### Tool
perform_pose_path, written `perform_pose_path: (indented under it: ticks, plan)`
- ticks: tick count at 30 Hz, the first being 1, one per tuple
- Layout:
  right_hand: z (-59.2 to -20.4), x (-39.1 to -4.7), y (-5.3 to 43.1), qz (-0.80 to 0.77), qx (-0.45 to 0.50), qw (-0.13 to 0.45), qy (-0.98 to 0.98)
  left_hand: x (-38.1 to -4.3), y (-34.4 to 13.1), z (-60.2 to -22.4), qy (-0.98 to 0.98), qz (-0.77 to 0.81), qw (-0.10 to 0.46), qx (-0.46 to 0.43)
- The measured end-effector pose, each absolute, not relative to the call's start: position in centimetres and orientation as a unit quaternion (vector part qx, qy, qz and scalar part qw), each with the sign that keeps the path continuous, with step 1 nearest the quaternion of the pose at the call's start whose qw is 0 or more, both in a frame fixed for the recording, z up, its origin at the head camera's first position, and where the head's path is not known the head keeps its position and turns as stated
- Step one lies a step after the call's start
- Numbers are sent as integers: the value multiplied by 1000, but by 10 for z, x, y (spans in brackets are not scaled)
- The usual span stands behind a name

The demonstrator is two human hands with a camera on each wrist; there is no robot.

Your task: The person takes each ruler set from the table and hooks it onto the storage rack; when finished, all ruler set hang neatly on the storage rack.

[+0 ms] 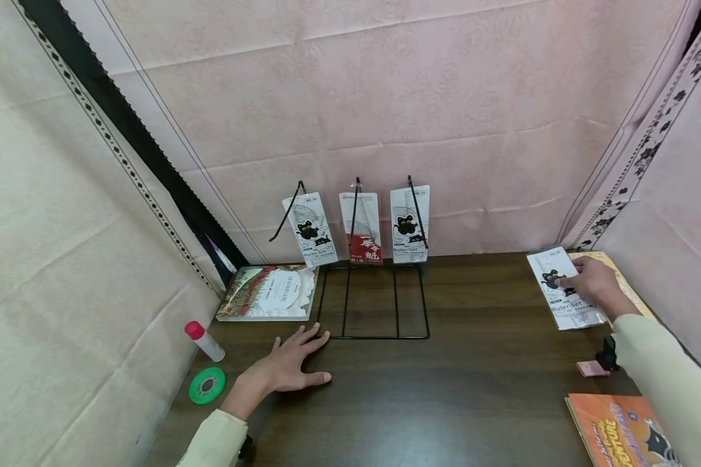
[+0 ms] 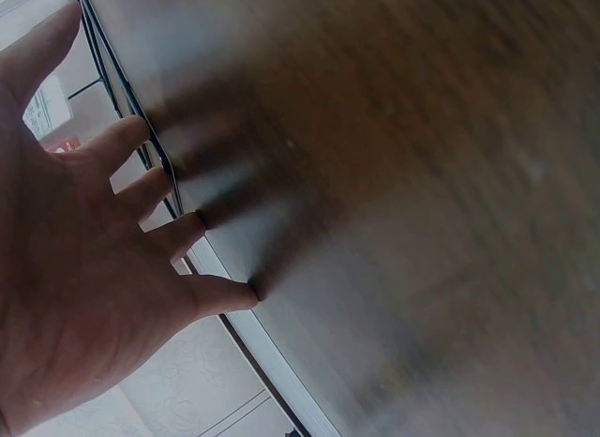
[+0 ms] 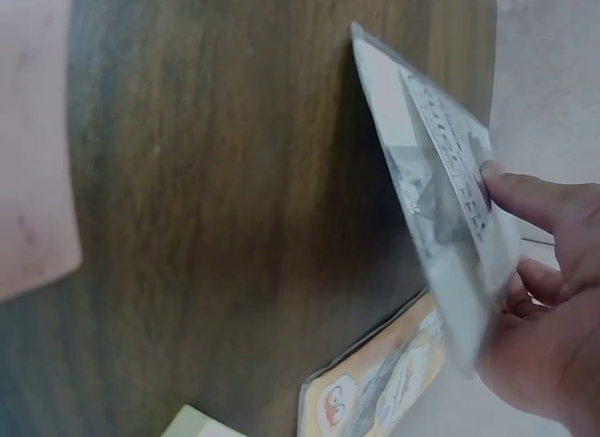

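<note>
My right hand (image 1: 598, 285) pinches a white ruler set package (image 1: 561, 285) with a black cat print, thumb on its front, at the right side of the table. In the right wrist view the package (image 3: 441, 193) is tilted up off the wood. My left hand (image 1: 289, 363) has its fingers spread, fingertips on the table by the front left corner of a black wire rack (image 1: 380, 338). On the rack's hooks hang a left cat package (image 1: 311, 230), a middle package with a red lower part (image 1: 363, 248) and a right cat package (image 1: 405, 224).
A book with a white label (image 1: 280, 292) lies left of the rack. Nearer stand a red-capped glue stick (image 1: 206, 340) and a green tape roll (image 1: 207, 386). On the right are a yellowish book (image 1: 619, 279), a pink eraser-like block (image 1: 592, 369) and an orange book (image 1: 619, 431).
</note>
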State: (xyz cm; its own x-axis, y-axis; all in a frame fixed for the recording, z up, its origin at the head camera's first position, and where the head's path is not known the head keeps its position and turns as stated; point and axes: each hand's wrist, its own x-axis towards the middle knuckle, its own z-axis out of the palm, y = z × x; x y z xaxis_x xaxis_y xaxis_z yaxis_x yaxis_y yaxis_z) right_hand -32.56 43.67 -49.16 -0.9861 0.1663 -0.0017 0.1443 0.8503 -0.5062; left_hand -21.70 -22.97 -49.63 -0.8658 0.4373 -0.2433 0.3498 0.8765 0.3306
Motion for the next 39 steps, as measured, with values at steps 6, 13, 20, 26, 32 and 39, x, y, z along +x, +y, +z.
perform_pose_path:
  ticks: [6,13,20,26,32,39]
  plan:
    - [-484,-324,430,265,-57,44,-962,-216,-230,-496,956,140,157,205]
    - [-474,-321,418,259,-31,75,-962,-215,-231,-496,956,141,156,204]
    - [-466,-317,409,264,11,101,-959,-215,-231,-497,956,142,157,202]
    - [-454,-310,401,243,45,120,-961,-217,-229,-497,956,141,156,203]
    - [-435,-300,381,228,76,126,-963,-217,-229,-497,956,141,156,203]
    - [-415,-287,349,223,111,117,-961,-218,-229,-497,957,137,156,201]
